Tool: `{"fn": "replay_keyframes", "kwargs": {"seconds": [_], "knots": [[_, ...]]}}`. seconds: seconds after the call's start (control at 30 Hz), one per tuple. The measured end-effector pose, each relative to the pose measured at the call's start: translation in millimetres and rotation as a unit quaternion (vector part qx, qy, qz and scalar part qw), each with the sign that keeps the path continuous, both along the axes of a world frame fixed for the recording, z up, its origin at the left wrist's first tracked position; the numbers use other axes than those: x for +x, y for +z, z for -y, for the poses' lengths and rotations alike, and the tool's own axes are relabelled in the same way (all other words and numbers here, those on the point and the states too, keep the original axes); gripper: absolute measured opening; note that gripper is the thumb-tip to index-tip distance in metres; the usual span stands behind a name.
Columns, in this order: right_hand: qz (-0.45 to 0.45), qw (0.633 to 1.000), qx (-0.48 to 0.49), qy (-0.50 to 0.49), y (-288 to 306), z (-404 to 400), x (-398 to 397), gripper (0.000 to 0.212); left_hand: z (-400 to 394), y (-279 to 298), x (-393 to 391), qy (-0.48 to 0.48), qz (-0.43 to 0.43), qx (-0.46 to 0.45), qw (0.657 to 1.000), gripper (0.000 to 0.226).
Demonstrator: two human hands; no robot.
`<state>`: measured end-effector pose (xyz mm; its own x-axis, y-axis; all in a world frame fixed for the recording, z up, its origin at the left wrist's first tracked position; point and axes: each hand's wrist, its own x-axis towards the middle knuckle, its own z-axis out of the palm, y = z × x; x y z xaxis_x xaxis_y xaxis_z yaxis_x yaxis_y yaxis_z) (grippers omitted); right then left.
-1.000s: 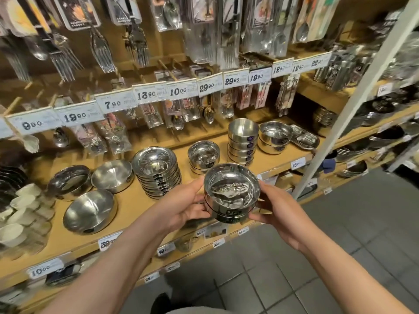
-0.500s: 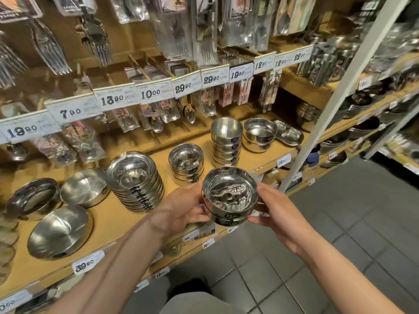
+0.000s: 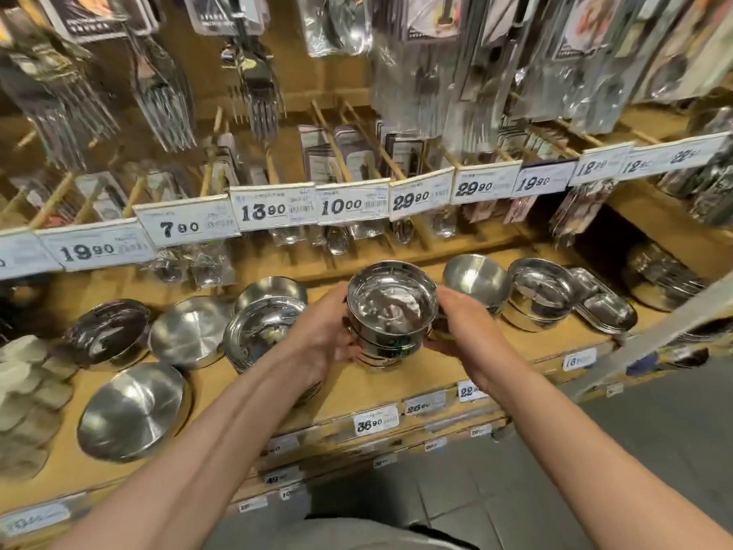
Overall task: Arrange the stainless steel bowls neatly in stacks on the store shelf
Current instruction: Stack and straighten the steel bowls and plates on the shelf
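A short stack of small stainless steel bowls (image 3: 390, 315) is over the middle of the wooden shelf (image 3: 396, 387), held on its left side by my left hand (image 3: 323, 331) and on its right side by my right hand (image 3: 462, 323). Whether the stack's bottom touches the shelf is hidden by my hands. Just left of it stands a stack of wider shallow bowls (image 3: 260, 331). To the right are a tall stack of small bowls (image 3: 474, 279) and a larger bowl stack (image 3: 539, 293).
Three loose, tilted bowls (image 3: 133, 410) lie at the shelf's left. Oval steel trays (image 3: 605, 307) sit at the right. Price tags (image 3: 273, 210) and packaged forks and spoons (image 3: 254, 85) hang above. A slanted white upright (image 3: 654, 339) crosses at right. Grey tile floor lies below.
Both hands have carried the small bowl stack forward from in front of the shelf edge to over the shelf, between the wide bowls and the tall stack. The camera moved closer.
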<state>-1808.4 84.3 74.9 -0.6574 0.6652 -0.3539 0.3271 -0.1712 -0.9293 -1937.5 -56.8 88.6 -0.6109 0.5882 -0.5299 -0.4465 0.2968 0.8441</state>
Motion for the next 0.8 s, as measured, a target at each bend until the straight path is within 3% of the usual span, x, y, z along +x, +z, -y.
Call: {"fn": "replay_keyframes", "kwargs": {"seconds": [0.13,0.33,0.53,0.8], "knots": [[-0.01,1.0,0.018,0.014,-18.1,-15.5,-26.9,0.03,-18.2,-6.1,-2.5,0.035,-0.013,0.013,0.999,0.032],[-0.011,0.997,0.048,0.057,-41.4,-28.5,-37.1,0.026,-41.6,-27.4,3.5,0.104,-0.075,-0.07,0.989,0.026],[-0.001,0.991,0.096,0.094,-50.3,-32.1,-41.5,0.041,-52.0,-43.4,7.4,0.144,-0.097,-0.086,0.981,0.02],[-0.031,0.986,0.13,0.1,-65.1,-36.3,-48.8,0.021,-51.8,-52.3,8.9,0.157,-0.109,-0.087,0.978,0.02]]}}
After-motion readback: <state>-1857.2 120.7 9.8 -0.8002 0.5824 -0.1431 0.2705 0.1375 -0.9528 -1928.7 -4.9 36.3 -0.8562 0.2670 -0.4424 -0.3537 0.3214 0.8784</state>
